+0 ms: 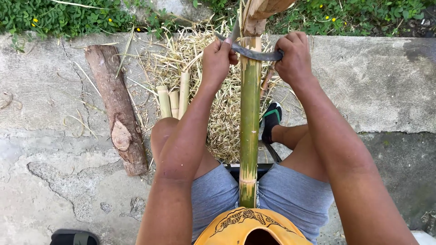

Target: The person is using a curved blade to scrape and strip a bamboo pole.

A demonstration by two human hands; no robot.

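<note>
Both fists clenched on a curved blade (254, 53): left hand (217, 59) at one end, right hand (293, 56) at the other, blade laid across the green bamboo pole (250, 113). Pole runs between the knees, far end against a wooden prop (260, 13). My take: keep the pull even and shallow. Shavings (218, 104) cover the concrete slab (386, 90) ahead; cut bamboo pieces (175, 97) and a log (117, 109) lie toward its left edge. Foot (271, 120) sits just beside the pole.

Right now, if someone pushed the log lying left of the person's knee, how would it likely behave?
The log looks thick and solid, so probably heavy and stiff. Its roundish trunk might roll sideways on the concrete, though its knotty bulge could stop it.
</note>
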